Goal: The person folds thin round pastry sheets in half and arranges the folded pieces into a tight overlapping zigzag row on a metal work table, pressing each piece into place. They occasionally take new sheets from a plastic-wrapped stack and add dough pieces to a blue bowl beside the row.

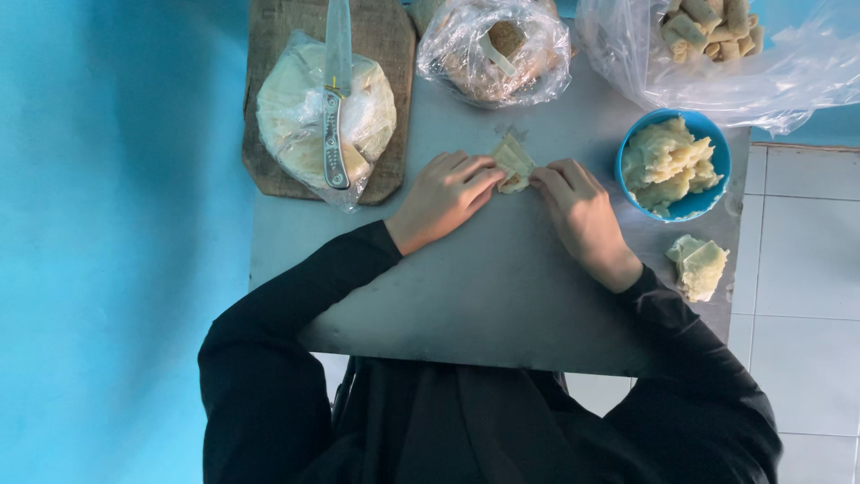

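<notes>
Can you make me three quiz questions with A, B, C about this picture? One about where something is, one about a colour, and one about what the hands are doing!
1. Where does the knife lie?
A. In the bowl
B. On the bagged stack of wrappers on the wooden board
C. On the floor

2. What colour is the bowl of folded wrapper pieces?
A. Blue
B. Red
C. Green

3. What are the left hand and right hand doing?
A. Resting apart, holding nothing
B. Gripping the knife
C. Pinching one small wrapper piece between them

Answers: 1 B, the knife rests on the bag on the board. 2 A, the rim is bright blue. 3 C, both sets of fingertips meet on the piece.
</notes>
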